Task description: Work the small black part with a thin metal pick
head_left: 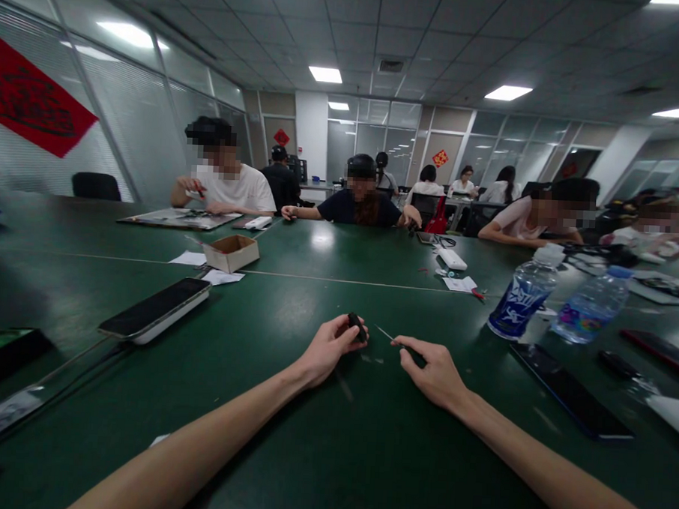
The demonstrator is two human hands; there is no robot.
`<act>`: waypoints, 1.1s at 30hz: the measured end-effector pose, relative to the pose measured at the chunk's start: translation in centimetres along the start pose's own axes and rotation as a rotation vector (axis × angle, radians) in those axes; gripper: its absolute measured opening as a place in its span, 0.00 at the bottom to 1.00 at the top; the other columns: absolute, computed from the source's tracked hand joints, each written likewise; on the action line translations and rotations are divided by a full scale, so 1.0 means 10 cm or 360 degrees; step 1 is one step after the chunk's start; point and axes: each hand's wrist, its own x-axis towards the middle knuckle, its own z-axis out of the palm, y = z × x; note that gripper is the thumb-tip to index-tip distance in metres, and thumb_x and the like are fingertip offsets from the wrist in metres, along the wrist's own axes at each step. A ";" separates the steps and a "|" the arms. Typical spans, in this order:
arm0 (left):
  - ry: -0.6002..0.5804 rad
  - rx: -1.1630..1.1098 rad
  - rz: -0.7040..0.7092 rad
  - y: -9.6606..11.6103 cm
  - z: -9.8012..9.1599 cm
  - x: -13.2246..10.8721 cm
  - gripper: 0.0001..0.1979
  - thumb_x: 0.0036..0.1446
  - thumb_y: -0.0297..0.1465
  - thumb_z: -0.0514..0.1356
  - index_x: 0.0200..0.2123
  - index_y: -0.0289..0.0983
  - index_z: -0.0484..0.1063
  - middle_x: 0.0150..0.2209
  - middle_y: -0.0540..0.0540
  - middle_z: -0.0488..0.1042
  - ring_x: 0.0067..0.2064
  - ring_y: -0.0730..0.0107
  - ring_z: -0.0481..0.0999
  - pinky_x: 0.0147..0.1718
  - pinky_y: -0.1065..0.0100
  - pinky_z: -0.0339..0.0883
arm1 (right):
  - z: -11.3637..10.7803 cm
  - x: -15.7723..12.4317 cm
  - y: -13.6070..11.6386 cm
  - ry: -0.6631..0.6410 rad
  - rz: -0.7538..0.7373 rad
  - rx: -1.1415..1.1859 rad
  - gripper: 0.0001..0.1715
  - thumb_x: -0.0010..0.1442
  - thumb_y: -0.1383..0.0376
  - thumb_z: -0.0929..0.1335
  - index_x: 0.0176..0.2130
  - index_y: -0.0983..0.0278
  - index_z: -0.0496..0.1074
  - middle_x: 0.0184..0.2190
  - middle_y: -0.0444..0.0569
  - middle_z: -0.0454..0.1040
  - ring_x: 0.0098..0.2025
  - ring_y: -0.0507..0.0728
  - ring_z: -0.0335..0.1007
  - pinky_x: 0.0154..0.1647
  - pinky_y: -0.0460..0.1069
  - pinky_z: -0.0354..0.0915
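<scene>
Near the middle of the green table (287,432), my left hand (329,348) is closed round a small black object (357,327), held between thumb and fingers. To its right, my right hand (431,369) grips a thin screwdriver-like tool (385,333) with a dark handle. Its metal shaft points up and left toward the black object, and a small gap separates the two. A few faint, pale bits lie on the table between my hands; they are too small to make out.
An open cardboard box (232,254) and a phone on a white block (155,310) are on the left. At right are two bottles (523,292) (592,304) and a dark phone (571,392). Several people sit across the table, among them a person in a white shirt (235,186).
</scene>
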 end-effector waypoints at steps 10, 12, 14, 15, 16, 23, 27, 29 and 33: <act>0.0010 0.0063 0.0045 -0.01 0.02 -0.02 0.20 0.55 0.36 0.61 0.50 0.35 0.67 0.45 0.40 0.71 0.48 0.61 0.70 0.52 0.56 0.61 | 0.05 -0.02 -0.03 -0.0144 -0.0197 -0.0171 0.13 0.64 0.65 0.62 0.45 0.63 0.72 0.35 0.47 0.75 0.33 0.53 0.72 0.35 0.47 0.66; -0.0005 0.0104 0.0036 0.00 0.03 -0.02 0.21 0.55 0.37 0.61 0.50 0.35 0.67 0.45 0.40 0.71 0.48 0.61 0.70 0.51 0.57 0.62 | 0.05 -0.03 -0.02 -0.0151 -0.0202 -0.0175 0.13 0.64 0.65 0.62 0.46 0.63 0.72 0.33 0.47 0.75 0.32 0.53 0.71 0.34 0.47 0.66; -0.0001 0.0132 0.0028 0.01 0.03 -0.03 0.21 0.55 0.37 0.61 0.50 0.35 0.67 0.45 0.40 0.71 0.47 0.61 0.70 0.51 0.58 0.62 | 0.04 -0.04 -0.01 -0.0174 -0.0203 -0.0175 0.13 0.65 0.65 0.61 0.46 0.63 0.71 0.31 0.47 0.74 0.30 0.53 0.70 0.33 0.47 0.65; 0.0002 0.0144 0.0025 0.02 0.04 -0.03 0.21 0.55 0.38 0.61 0.50 0.35 0.67 0.45 0.40 0.71 0.47 0.61 0.70 0.50 0.58 0.62 | 0.04 -0.04 -0.01 -0.0185 -0.0204 -0.0179 0.13 0.65 0.65 0.61 0.46 0.64 0.71 0.31 0.47 0.74 0.30 0.52 0.70 0.33 0.47 0.64; 0.0003 0.0158 0.0021 0.02 0.04 -0.03 0.21 0.55 0.38 0.61 0.50 0.35 0.67 0.45 0.40 0.71 0.47 0.61 0.71 0.50 0.58 0.62 | 0.04 -0.04 -0.01 -0.0190 -0.0204 -0.0185 0.13 0.65 0.64 0.61 0.46 0.64 0.71 0.30 0.47 0.74 0.29 0.52 0.69 0.32 0.46 0.64; -0.0026 0.0281 0.0015 0.04 0.05 -0.04 0.19 0.57 0.36 0.58 0.51 0.37 0.67 0.46 0.41 0.71 0.48 0.61 0.70 0.51 0.60 0.61 | 0.03 -0.04 -0.01 -0.0174 -0.0212 -0.0209 0.12 0.65 0.65 0.61 0.45 0.63 0.72 0.28 0.46 0.73 0.27 0.51 0.68 0.30 0.46 0.62; -0.0042 0.0315 0.0021 0.04 0.04 -0.03 0.18 0.57 0.36 0.58 0.50 0.37 0.67 0.45 0.41 0.71 0.48 0.62 0.70 0.51 0.61 0.60 | 0.03 -0.04 0.00 -0.0192 -0.0202 -0.0208 0.12 0.65 0.65 0.61 0.44 0.63 0.72 0.28 0.45 0.72 0.27 0.51 0.68 0.30 0.45 0.61; -0.0041 0.0330 0.0027 0.03 0.03 -0.02 0.18 0.57 0.36 0.59 0.49 0.36 0.67 0.45 0.41 0.72 0.48 0.61 0.70 0.51 0.60 0.61 | 0.03 -0.04 0.00 -0.0198 -0.0191 -0.0208 0.12 0.65 0.65 0.61 0.44 0.63 0.72 0.28 0.45 0.72 0.27 0.51 0.68 0.30 0.45 0.62; -0.0057 0.0350 0.0013 0.00 0.01 0.00 0.16 0.57 0.36 0.59 0.47 0.35 0.68 0.44 0.41 0.72 0.47 0.60 0.71 0.50 0.60 0.62 | 0.01 -0.05 -0.01 -0.0206 -0.0162 -0.0185 0.13 0.65 0.64 0.61 0.46 0.64 0.70 0.31 0.47 0.73 0.31 0.52 0.69 0.33 0.46 0.64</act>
